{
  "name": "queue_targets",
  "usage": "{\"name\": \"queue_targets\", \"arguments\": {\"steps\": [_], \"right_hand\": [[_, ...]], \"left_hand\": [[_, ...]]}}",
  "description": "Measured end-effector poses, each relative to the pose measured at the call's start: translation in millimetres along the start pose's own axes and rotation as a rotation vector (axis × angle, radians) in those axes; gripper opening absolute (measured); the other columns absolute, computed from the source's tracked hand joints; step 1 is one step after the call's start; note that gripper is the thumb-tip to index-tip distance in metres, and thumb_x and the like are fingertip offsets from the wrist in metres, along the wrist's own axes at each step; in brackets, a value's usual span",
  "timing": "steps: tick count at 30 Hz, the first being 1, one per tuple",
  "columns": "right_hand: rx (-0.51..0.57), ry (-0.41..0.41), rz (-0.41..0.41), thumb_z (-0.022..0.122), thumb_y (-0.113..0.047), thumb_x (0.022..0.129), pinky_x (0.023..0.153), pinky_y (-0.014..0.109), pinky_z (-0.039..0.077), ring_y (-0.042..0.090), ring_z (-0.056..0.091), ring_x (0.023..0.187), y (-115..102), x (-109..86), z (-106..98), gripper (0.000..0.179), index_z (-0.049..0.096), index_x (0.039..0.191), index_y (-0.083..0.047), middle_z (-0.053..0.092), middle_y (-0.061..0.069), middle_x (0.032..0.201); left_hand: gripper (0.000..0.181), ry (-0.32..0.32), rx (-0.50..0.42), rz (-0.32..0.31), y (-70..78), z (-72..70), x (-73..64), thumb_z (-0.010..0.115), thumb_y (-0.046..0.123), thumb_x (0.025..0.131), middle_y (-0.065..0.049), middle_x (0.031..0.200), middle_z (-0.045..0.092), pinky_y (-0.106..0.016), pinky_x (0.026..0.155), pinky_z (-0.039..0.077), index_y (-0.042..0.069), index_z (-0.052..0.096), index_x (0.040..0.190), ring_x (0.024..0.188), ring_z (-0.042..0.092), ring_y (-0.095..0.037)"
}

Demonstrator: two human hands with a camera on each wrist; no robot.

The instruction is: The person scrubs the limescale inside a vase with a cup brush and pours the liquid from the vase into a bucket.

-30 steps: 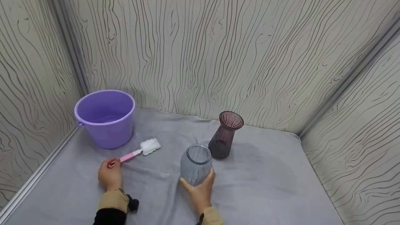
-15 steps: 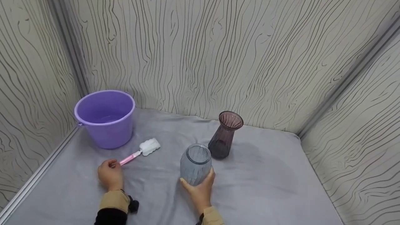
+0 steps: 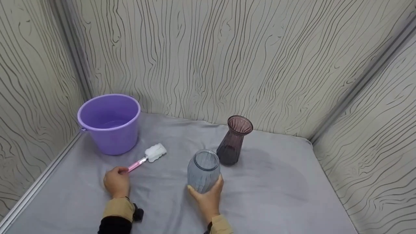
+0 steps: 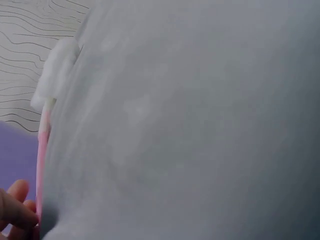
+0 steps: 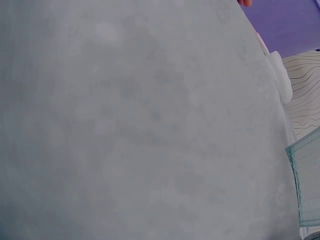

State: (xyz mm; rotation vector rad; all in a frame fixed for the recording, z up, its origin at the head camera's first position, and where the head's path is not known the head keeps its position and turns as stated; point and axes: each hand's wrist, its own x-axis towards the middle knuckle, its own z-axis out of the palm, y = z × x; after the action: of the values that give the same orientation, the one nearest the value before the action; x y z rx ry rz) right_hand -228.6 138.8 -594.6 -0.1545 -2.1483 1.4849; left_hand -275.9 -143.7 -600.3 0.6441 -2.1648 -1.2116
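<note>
A sponge brush lies on the grey cloth, its white sponge head [image 3: 155,152] pointing toward the back right. My left hand [image 3: 117,182] grips the lower end of the brush's pink handle [image 3: 136,165], and the curled fingers hide that end. In the left wrist view, fingers [image 4: 17,212] meet the pink handle at the lower left. A blue-grey ribbed glass vase [image 3: 203,177] stands in front of me, leaning slightly in view. My right hand [image 3: 208,196] holds its lower part, thumb on the left and fingers around the right side. Whether its base touches the cloth is hidden.
Behind the blue-grey vase stands a purple flared glass vase [image 3: 234,143]. A purple bucket [image 3: 115,139] is at the back left, beyond the brush. Wood-patterned walls [image 3: 208,65] enclose the cloth-covered table [image 3: 276,195] at the back and sides.
My left hand has shifted a little to the right along the brush handle, covering the end that showed before. The handle has turned slightly. My right hand and the vase stay in place.
</note>
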Motion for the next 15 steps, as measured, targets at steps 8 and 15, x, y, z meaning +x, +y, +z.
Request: {"name": "queue_targets", "arguments": {"steps": [8,15], "right_hand": [[0.003,-0.004,0.017,0.099,-0.013,0.059,0.114,0.061,0.028,0.047,0.036,0.137,0.6,0.0,1.2,0.117,0.024,0.147,0.004,0.035,0.029,0.144],[0.008,0.003,0.014,0.099,-0.013,0.058,0.114,0.060,0.029,0.047,0.036,0.136,1.0,0.5,0.9,0.118,0.024,0.147,0.005,0.036,0.030,0.144]], "left_hand": [[0.019,-0.099,0.043,-0.030,-0.3,-2.8,1.6,0.054,-0.005,0.086,-0.028,0.096,0.070,-0.053,0.093,0.038,-0.007,0.073,0.088,0.094,0.057,-0.049],[0.026,-0.179,0.047,-0.071,2.8,-7.8,6.0,0.050,-0.002,0.087,-0.029,0.103,0.070,-0.052,0.095,0.036,-0.008,0.074,0.096,0.098,0.057,-0.049]]}}
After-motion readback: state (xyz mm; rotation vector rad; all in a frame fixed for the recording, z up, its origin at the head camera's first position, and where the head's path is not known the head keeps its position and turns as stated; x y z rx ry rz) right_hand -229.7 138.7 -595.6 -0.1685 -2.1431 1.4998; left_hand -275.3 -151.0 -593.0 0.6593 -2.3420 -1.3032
